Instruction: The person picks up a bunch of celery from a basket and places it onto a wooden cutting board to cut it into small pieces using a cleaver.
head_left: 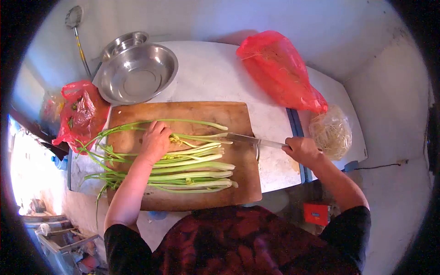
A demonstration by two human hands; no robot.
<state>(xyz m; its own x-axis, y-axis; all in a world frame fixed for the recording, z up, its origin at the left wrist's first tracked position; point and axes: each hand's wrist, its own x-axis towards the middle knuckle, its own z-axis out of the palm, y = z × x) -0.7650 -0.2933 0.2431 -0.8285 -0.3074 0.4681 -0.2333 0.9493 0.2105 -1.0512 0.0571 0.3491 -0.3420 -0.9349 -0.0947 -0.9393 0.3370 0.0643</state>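
Observation:
Long green celery stalks (197,175) lie side by side across a wooden cutting board (224,110), pale ends to the right, leaves to the left. My left hand (156,140) rests on the upper stalks with its fingers bent down; whether it grips one is hidden. In my right hand (302,150) is the handle of a knife (270,143), held at the board's right side. The blade points left and its tip reaches the pale ends of the upper stalks.
Metal bowls (137,79) stand at the back left, beside a red plastic bag (82,114). A larger red bag (279,68) lies at the back right, near a clear bag of pale strands (332,133). Below the table's right side is a red box (316,213).

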